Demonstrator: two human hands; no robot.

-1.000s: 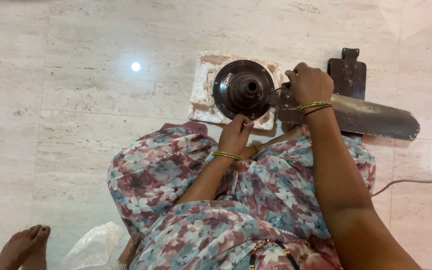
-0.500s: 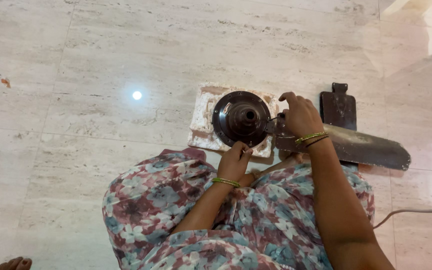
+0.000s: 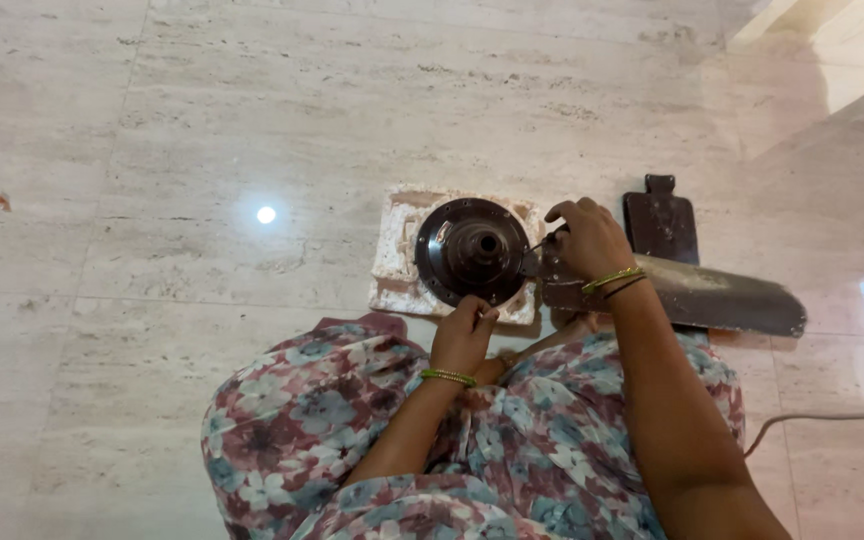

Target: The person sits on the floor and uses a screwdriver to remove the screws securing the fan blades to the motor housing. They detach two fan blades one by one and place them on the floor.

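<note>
Two hands at work on a dark round fan motor (image 3: 472, 250), which sits in a white foam cradle (image 3: 392, 262) on the pale marble floor (image 3: 152, 150), just ahead of the person's knees. Left hand (image 3: 464, 338) at the motor's near rim, fingers curled narrow and touching its edge; cannot tell whether they pinch anything. Right hand (image 3: 588, 240) at the motor's right side, fingers closed round a thin tool (image 3: 534, 246) whose tip meets the rim. Under that hand, a dark fan blade (image 3: 722, 296) lies flat, running rightward. A second blade (image 3: 660, 224) lies just behind it. Grey cable (image 3: 832, 418) at far right.
</note>
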